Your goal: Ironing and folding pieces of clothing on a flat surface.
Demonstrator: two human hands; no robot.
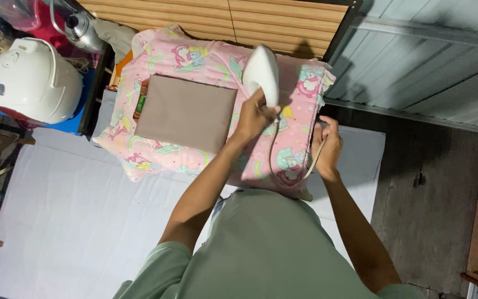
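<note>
Green shirt (272, 249) below; left hand (253, 117) grips white iron (261, 72) beside folded cloth (186, 112).

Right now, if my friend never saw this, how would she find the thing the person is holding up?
Start at the pink cartoon-print cloth that covers the raised surface in the middle. Near its right side, the left hand grips a white iron, with a pale cord looping down to the right hand. Unlike the flat brown folded cloth beside it, the iron is smooth, white and pointed.
</note>
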